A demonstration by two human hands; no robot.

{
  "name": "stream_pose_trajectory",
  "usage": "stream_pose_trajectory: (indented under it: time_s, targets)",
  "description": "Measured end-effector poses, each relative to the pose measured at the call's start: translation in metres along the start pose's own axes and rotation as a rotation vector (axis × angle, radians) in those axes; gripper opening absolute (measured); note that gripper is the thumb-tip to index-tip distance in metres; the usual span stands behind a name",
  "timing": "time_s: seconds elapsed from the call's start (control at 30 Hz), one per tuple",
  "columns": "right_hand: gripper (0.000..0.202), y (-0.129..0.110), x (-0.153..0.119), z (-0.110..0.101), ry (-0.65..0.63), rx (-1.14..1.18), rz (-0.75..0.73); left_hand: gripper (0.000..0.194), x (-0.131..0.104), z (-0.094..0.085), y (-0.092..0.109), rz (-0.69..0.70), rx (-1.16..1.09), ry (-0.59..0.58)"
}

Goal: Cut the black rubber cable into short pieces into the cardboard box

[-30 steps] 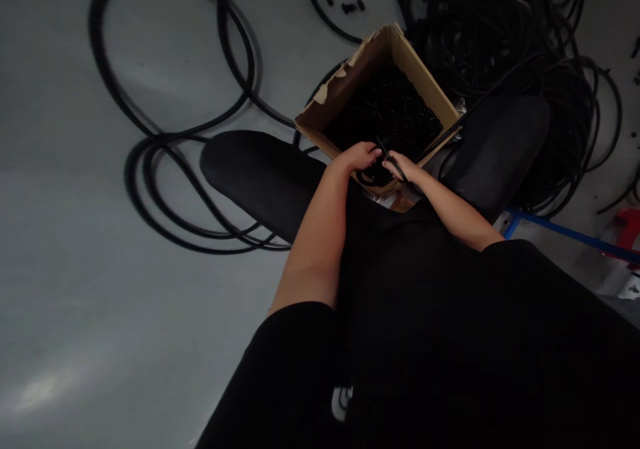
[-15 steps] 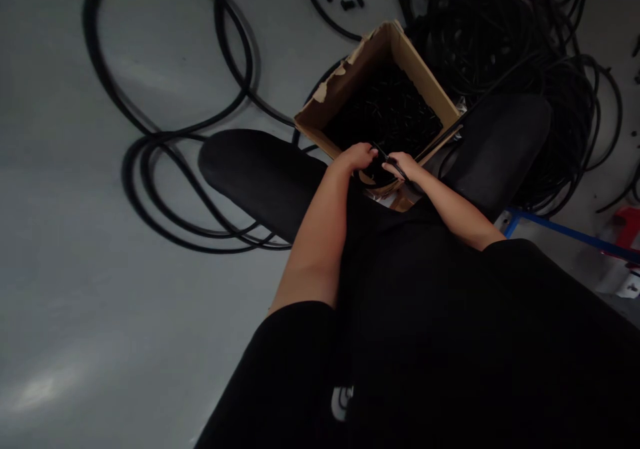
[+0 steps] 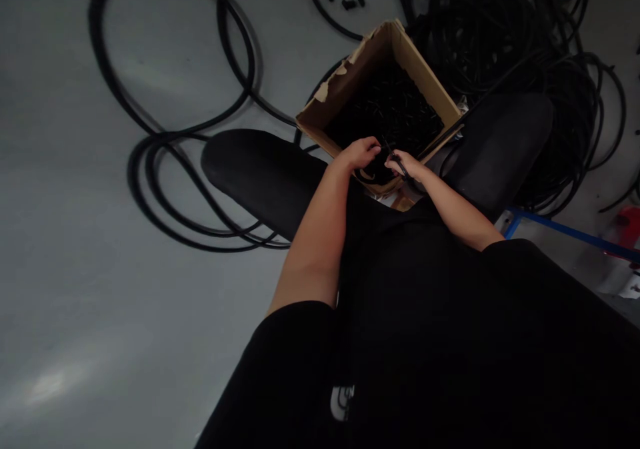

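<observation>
Over the near edge of a torn-topped cardboard box (image 3: 345,69), both hands are close together. My right hand (image 3: 407,162) is closed around the handles of black scissors (image 3: 397,161), whose blades point up and left toward the other hand. My left hand (image 3: 362,152) is pinched on something dark, too small and dim to name. Many short black pieces (image 3: 390,102) fill the lower part of the box. A black curved strip (image 3: 367,178) shows just below my left hand, and I cannot tell whether the hand holds it.
Large loops of black cable or hose (image 3: 143,126) lie on the grey floor to the left. A tangled heap of black hose (image 3: 480,36) is at the right behind the box. A few short black pieces (image 3: 349,4) lie beyond it. A blue bar (image 3: 565,228) is at the right.
My left hand has shifted slightly up and to the right. The scissors have turned a little, with the blades now showing apart beside the left fingertips. The box stays in place.
</observation>
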State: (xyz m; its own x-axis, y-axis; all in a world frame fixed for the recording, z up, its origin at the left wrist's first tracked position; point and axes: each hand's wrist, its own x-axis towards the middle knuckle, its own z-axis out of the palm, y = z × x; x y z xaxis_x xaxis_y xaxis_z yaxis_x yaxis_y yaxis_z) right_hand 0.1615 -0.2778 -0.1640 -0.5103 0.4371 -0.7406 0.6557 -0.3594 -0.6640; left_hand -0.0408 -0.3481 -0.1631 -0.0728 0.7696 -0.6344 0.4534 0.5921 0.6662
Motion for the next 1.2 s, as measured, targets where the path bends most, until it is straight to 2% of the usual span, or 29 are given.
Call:
stream_pose_trajectory:
  time_s: [0.1,0.27,0.43,0.57,0.7,0.83,0.93,1.03,1.2]
  targets:
    - [0.03,-0.003,-0.004,-0.003,0.068,-0.09,0.021,0.023,-0.001,0.0,0.002,-0.011,0.048,0.032]
    - [0.024,-0.011,-0.01,-0.009,0.127,-0.291,-0.08,0.021,0.006,0.006,-0.004,-0.049,0.016,0.126]
    - [0.022,-0.01,-0.008,-0.01,0.117,-0.507,-0.104,0.028,0.009,0.009,-0.006,-0.138,0.098,0.1]
    - [0.02,-0.009,-0.009,-0.01,0.098,-0.587,-0.102,0.028,0.008,0.008,-0.002,-0.187,0.133,0.077]
    - [0.026,-0.013,-0.016,-0.01,0.058,-0.505,-0.039,0.014,0.009,0.009,-0.004,-0.179,0.1,0.096]
    - [0.033,-0.016,-0.021,-0.008,0.071,-0.354,0.032,0.002,0.016,0.01,-0.014,-0.175,0.012,0.186]
    - [0.036,-0.016,-0.02,-0.003,0.084,-0.221,0.083,0.016,0.024,0.012,-0.023,-0.131,-0.096,0.237]
    - [0.033,-0.014,-0.015,0.003,0.069,-0.072,0.118,0.023,0.03,0.014,-0.03,-0.101,-0.2,0.17]
    - [0.031,-0.007,-0.003,0.007,0.072,0.02,0.031,0.019,0.031,0.016,-0.034,-0.009,-0.33,0.06]
